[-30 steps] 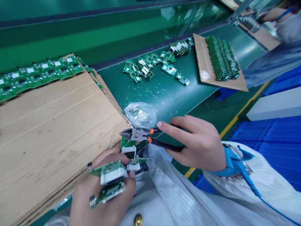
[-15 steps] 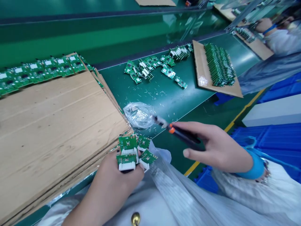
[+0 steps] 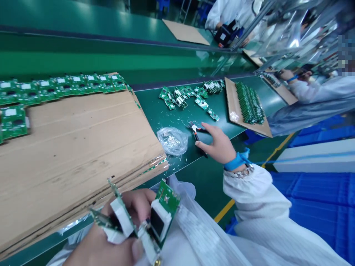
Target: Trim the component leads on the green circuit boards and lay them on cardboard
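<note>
Left hand point(image 3: 115, 245), curled, is clasping several circuit boards point(image 3: 169, 197); right hand point(image 3: 221, 145) is holding thumb and forefinger apart at pliers point(image 3: 194, 128), grip indeterminable.

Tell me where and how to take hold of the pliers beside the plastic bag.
The pliers are probably best taken by both black handles, from the right and near side: they splay toward the right hand, while the jaws point away, far left; the plastic bag lies left.

Green circuit boards point(image 3: 170, 196) with white housings fan out at angles in your left hand point(image 3: 107, 245); black-handled pliers point(image 3: 194, 128) splay beneath your spread right hand point(image 3: 222, 147).
</note>
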`<state>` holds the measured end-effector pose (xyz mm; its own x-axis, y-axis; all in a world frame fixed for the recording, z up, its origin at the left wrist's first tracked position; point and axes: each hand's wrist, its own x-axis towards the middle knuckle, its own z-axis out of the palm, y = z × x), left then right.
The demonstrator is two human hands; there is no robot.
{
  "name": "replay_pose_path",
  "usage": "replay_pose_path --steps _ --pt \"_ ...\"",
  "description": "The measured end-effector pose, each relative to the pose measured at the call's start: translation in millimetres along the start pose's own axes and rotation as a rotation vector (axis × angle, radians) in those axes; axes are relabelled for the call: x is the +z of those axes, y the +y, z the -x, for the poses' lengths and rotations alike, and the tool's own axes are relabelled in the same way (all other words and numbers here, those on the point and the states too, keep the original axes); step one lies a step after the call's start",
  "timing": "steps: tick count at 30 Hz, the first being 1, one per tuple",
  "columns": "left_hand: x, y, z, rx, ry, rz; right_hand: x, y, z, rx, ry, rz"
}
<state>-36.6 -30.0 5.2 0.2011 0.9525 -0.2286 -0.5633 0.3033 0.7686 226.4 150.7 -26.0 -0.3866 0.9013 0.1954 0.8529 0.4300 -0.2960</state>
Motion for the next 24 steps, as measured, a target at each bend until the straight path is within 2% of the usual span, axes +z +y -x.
replay_pose_path --steps 2,3,6,8,11,15,18,21,23,24 --pt "-3.1 0.2 4.5 -0.037 -0.021 0.140 -16.3 -32.3 2.1 -0.208 0.065 -0.200" --pt "-4.5 1.0 5.8 -0.053 -0.033 0.170 -25.0 -51.8 3.6 -0.314 0.057 -0.304" --pt "-8.8 3.7 8.6 -0.102 -0.074 0.213 -44.3 -112.2 6.5 -0.634 -0.070 -0.612" --pt "-13.1 4.1 11.4 -0.078 -0.100 0.236 -48.9 -144.7 5.3 -0.774 -0.178 -0.716" --pt "-24.6 3.0 20.3 -0.033 -0.107 0.224 -46.9 -175.9 -1.2 -0.905 -0.262 -0.724" --pt "-46.9 2.4 40.0 0.033 -0.104 0.173 -39.7 -201.8 -16.6 -1.067 -0.318 -0.658" --pt "-59.2 3.4 52.7 0.107 -0.136 0.210 -36.1 -221.6 -33.2 -1.211 -0.520 -0.668" --pt "-65.3 5.3 58.6 0.088 -0.211 0.326 -34.8 -241.8 -56.2 -1.186 -0.866 -0.713" --pt "-69.4 6.3 60.2 0.099 -0.215 0.432 -30.9 -254.2 -76.5 -1.050 -1.038 -0.719" --pt "-72.2 6.6 61.0 0.121 -0.192 0.476 -26.5 -260.1 -88.1 -0.955 -1.074 -0.735"
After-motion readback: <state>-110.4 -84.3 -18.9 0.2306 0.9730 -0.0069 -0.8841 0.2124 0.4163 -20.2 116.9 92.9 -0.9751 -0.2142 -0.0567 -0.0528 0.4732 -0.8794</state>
